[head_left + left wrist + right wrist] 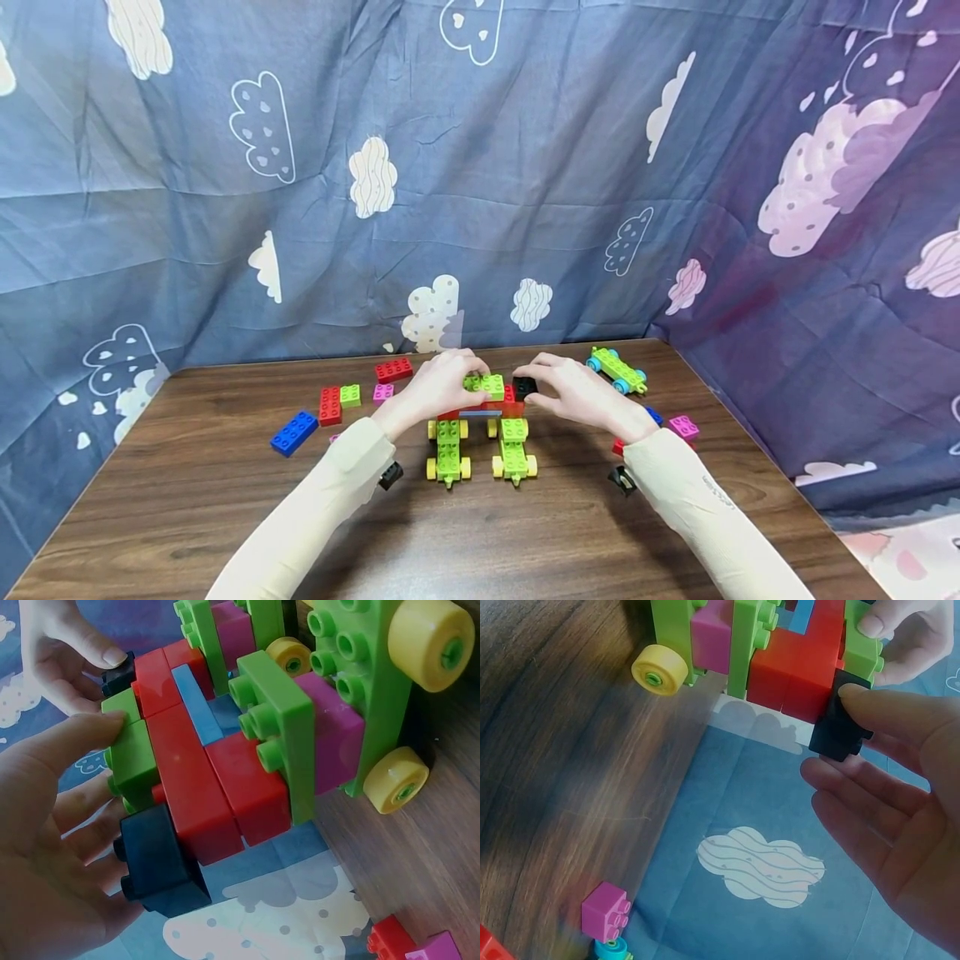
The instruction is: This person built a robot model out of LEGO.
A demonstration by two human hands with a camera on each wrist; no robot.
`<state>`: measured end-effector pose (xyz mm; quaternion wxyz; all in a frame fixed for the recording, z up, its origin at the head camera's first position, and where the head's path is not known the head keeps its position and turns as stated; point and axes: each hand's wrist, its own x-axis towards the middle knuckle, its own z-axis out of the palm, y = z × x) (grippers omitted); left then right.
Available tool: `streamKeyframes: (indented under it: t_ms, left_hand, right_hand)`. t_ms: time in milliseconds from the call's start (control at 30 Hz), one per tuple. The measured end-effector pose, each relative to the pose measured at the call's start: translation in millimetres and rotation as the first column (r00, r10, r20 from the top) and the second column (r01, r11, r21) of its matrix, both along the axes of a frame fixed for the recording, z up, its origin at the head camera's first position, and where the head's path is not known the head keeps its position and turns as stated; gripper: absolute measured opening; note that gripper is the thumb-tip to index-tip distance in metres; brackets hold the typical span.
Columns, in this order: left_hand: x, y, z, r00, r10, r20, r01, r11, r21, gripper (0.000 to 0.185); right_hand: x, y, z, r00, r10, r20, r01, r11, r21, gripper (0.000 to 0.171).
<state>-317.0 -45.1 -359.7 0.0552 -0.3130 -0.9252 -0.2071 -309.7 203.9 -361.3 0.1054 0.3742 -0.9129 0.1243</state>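
A built toy of bricks stands mid-table on two green wheeled bases with yellow wheels. Its raised red bricks bridge the two sides, with a blue piece between them. My left hand grips a green brick on top, thumb on one face. A black sloped brick sits at the left end, beside the left fingers. At the right end my right hand pinches another black brick between thumb and fingers, right against the red bricks. Pink bricks sit lower in each support.
Left on the wooden table lie a blue brick, red bricks and small pink and green ones. A green base with blue wheels stands back right, near a pink brick. Patterned cloth hangs behind.
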Motion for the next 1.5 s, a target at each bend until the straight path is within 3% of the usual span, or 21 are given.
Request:
streamKeyframes:
  t_ms: [267,533,867,1233,1500]
  left_hand:
    - [1.6,-4.0,-2.5,1.000,-0.007,0.011,0.007,1.000,-0.008,0.035]
    - [2.9,-18.1,-1.1,0.999,-0.030,-0.027,0.030,1.000,-0.007,0.045]
    - [1.2,-34.5,-1.7,0.999,-0.028,-0.037,0.027,0.999,-0.020,0.031]
    - [0.2,-34.9,-0.7,1.000,-0.025,-0.004,0.025,1.000,-0.002,0.025]
    - [0.2,-35.6,-0.5,0.999,-0.035,0.006,0.035,0.999,0.023,0.024]
  right_hand:
    - [1.0,-1.5,-0.4,1.000,-0.001,0.007,0.001,1.000,-0.002,0.035]
    - [0.1,-2.6,-1.9,1.000,0.003,0.000,-0.003,1.000,-0.012,0.036]
    - [0.4,-14.3,0.1,1.000,0.015,-0.024,-0.016,0.999,-0.038,0.035]
    - [-4.5,-31.9,1.8,0.998,0.069,-0.006,-0.069,0.998,-0.011,0.030]
    - [-8.3,-34.1,1.1,0.991,0.130,-0.024,-0.131,0.990,-0.043,0.024]
